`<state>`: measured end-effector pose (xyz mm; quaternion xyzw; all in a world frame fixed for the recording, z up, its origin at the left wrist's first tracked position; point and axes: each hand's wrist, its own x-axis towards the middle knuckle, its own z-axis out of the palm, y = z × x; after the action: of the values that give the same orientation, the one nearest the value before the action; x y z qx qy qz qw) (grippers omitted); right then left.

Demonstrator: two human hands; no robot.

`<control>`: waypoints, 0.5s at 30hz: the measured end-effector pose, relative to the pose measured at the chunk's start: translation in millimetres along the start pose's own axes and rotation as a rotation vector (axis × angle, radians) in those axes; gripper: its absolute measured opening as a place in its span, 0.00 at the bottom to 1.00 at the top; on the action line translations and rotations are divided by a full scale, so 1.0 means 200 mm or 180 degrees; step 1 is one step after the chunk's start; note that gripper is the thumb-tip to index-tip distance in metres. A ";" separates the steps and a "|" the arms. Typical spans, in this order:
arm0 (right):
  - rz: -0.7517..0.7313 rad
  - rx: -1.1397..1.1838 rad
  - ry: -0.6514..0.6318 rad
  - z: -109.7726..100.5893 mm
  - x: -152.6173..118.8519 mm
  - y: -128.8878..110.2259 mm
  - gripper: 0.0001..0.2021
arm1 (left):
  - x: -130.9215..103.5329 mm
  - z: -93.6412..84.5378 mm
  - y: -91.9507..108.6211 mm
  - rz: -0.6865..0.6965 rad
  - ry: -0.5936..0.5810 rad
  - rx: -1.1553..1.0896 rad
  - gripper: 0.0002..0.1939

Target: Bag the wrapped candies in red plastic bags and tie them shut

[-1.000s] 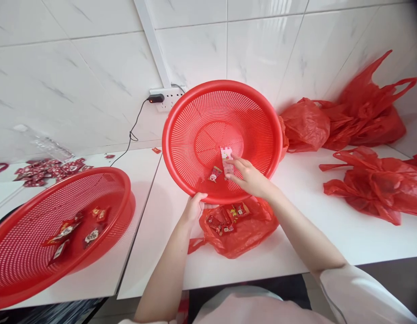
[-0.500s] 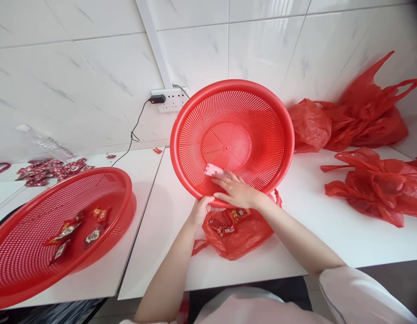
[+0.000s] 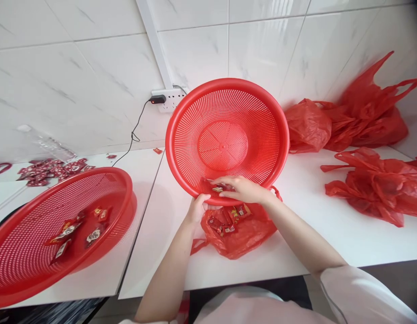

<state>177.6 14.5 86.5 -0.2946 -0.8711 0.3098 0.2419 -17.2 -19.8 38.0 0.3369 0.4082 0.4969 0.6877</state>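
A red mesh basket (image 3: 224, 139) is tipped toward me, its lower rim above an open red plastic bag (image 3: 244, 238) with red snack packets (image 3: 225, 220) in it. My left hand (image 3: 197, 208) grips the lower left part of the basket's rim, thumb over the edge. Inside the basket near the lower rim, my right hand (image 3: 244, 189) rests with its fingers over a few small packets (image 3: 219, 187), which they partly hide. Its fingers are apart and slightly curved; whether they grip a packet is unclear.
At the left stands another red basket (image 3: 110, 198) holding several packets. Behind it lie a pile of small dark red packets (image 3: 43, 172) and a cable. Red plastic bags (image 3: 310, 126) sit against the wall at the right, with more red bags (image 3: 380, 184) in front.
The basket has shifted slightly left. My right hand has drawn back toward the lower rim, the pinkish packet at its fingertips no longer shows as before, and darker packets now show beneath its fingers.
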 end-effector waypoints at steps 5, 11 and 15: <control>0.0421 0.0236 0.0196 -0.09 -0.05 0.01 0.21 | 0.02 -0.02 0.01 0.0061 0.0171 -0.0019 0.17; 0.0519 0.0887 -0.0445 -0.23 -0.14 -0.02 0.16 | 0.03 -0.06 0.07 0.0256 0.0368 -0.0019 0.12; 0.0504 0.1023 -0.0894 -0.26 -0.15 -0.07 0.17 | 0.03 -0.07 0.10 0.0473 0.0500 -0.0144 0.12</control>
<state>224.4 5.9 125.0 -0.2736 -0.8098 0.5005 0.1370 -36.5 -7.4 47.6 0.3106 0.4235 0.5805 0.6223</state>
